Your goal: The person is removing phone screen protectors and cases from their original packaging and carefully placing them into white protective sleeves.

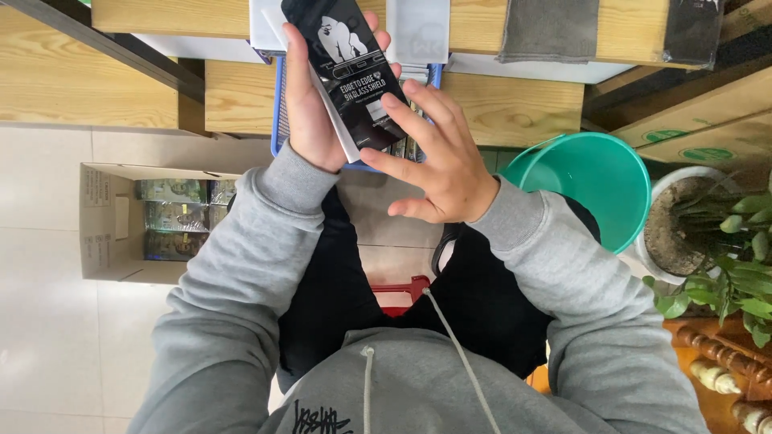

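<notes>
My left hand (310, 104) grips a flat black packet (346, 68) with white print, held upright over a blue basket (277, 120). A thin white sheet edge shows along the packet's left side. My right hand (438, 157) rests its spread fingers against the packet's lower right corner, holding nothing of its own. Both arms wear grey sweatshirt sleeves. I sit with black trousers over a red stool (400, 291).
A wooden bench (515, 104) runs across the top with grey cloths (548, 30) on it. A teal bucket (599, 181) stands right, a potted plant (716, 233) beyond it. An open cardboard box (104, 221) of green packages sits on the tiled floor at left.
</notes>
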